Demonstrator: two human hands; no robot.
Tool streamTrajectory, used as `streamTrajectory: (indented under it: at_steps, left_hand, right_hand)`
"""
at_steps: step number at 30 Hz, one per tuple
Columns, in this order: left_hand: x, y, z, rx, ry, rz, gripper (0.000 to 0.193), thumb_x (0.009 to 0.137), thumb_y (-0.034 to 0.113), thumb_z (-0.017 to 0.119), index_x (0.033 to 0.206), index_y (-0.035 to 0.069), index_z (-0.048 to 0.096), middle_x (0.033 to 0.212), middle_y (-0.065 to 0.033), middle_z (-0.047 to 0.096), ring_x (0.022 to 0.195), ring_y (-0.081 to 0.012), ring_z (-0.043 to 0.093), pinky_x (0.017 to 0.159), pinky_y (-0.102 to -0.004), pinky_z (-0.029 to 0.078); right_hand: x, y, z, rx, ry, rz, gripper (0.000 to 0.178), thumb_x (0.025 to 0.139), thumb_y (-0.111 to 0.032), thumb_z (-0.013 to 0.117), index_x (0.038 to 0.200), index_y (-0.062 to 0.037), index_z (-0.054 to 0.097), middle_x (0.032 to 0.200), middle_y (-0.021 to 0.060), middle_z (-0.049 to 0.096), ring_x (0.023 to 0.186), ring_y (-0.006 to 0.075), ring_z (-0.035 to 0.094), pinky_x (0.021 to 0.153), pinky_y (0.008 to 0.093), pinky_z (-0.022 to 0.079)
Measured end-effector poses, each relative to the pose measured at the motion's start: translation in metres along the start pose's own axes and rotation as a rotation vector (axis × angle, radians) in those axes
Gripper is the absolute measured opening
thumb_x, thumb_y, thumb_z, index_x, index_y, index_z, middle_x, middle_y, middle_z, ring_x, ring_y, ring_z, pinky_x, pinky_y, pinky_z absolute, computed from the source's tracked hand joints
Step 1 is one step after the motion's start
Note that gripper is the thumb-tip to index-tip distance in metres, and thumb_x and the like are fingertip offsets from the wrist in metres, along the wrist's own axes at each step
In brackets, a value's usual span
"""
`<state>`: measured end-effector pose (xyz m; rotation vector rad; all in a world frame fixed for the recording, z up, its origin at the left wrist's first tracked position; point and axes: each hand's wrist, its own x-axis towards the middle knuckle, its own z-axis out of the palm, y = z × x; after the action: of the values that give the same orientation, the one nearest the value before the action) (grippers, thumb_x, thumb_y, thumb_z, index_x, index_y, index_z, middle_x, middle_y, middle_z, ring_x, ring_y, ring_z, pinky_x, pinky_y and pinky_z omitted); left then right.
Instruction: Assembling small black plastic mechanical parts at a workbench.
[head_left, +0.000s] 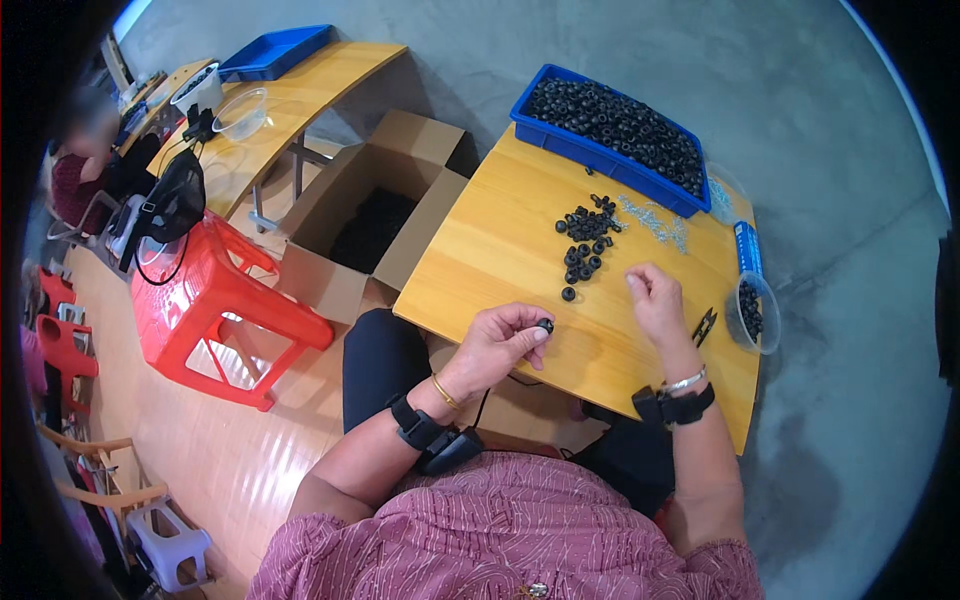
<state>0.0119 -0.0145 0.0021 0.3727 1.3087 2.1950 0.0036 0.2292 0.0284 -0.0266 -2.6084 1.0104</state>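
Note:
Between the thumb and fingers of my left hand (505, 340) is a small round black part (545, 325), held just over the near left edge of the yellow wooden table (490, 235). My right hand (655, 300) is raised a little above the tabletop, its fingers curled together; whatever they pinch, if anything, is too small to make out. Beyond the hands lies a loose pile of black parts (585, 225). To its right are scattered small silvery pieces (655, 222). Black thread snips (705, 326) lie beside my right wrist.
A blue tray (610, 158) heaped with black parts stands at the table's far edge. On the right are a clear tub (768, 335) of black parts and a blue tube-shaped pack (748, 250). Left on the floor are an open carton (300, 240) and a red stool (190, 310).

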Motion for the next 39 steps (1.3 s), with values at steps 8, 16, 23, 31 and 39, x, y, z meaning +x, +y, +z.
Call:
streamTrajectory:
  at_steps: [8,16,23,31,39]
  left_hand:
    - [0.001,0.002,-0.002,0.053,-0.052,0.002,0.017,0.085,0.006,0.053,0.100,-0.002,0.056,0.078,-0.0038,0.058,0.066,-0.0105,0.057,0.062,-0.0236,0.050]
    - [0.001,0.000,-0.004,-0.004,-0.057,-0.023,0.017,0.085,0.004,0.052,0.101,-0.003,0.055,0.080,-0.0055,0.058,0.069,-0.0119,0.058,0.065,-0.0251,0.050]
    - [0.002,0.002,-0.002,-0.134,-0.036,-0.049,0.021,0.087,0.003,0.048,0.106,-0.003,0.052,0.088,-0.0091,0.059,0.072,-0.0135,0.058,0.068,-0.0268,0.051]
    - [-0.004,0.002,0.004,-0.235,-0.070,-0.034,0.021,0.087,0.005,0.048,0.107,-0.001,0.053,0.089,-0.0086,0.059,0.070,-0.0120,0.057,0.067,-0.0243,0.049]
    - [-0.007,0.004,0.015,-0.259,-0.098,-0.045,0.018,0.085,0.007,0.054,0.102,0.000,0.056,0.084,-0.0061,0.060,0.068,-0.0109,0.057,0.062,-0.0243,0.050]
  right_hand:
    - [0.051,0.017,0.011,-0.174,-0.078,-0.035,0.012,0.076,-0.005,0.056,0.087,-0.0006,0.057,0.080,0.0161,0.059,0.073,0.0297,0.058,0.067,0.0351,0.046]
    - [0.061,0.019,0.024,-0.380,-0.141,-0.140,0.012,0.076,-0.008,0.057,0.087,-0.0017,0.055,0.081,0.0149,0.056,0.081,0.0323,0.055,0.071,0.0400,0.045]
    - [0.034,0.005,0.005,-0.089,-0.069,-0.116,0.012,0.077,-0.004,0.054,0.088,-0.0003,0.056,0.078,0.0153,0.059,0.068,0.0257,0.058,0.062,0.0320,0.046]
    - [-0.044,-0.067,-0.002,0.552,-0.305,0.107,0.014,0.083,-0.002,0.051,0.096,0.0011,0.056,0.078,0.0025,0.057,0.065,0.0078,0.052,0.061,0.0205,0.044]
    - [-0.061,-0.073,0.001,0.868,-0.300,0.169,0.007,0.082,-0.001,0.055,0.087,-0.0003,0.051,0.077,0.0033,0.055,0.067,0.0086,0.054,0.062,0.0215,0.045]
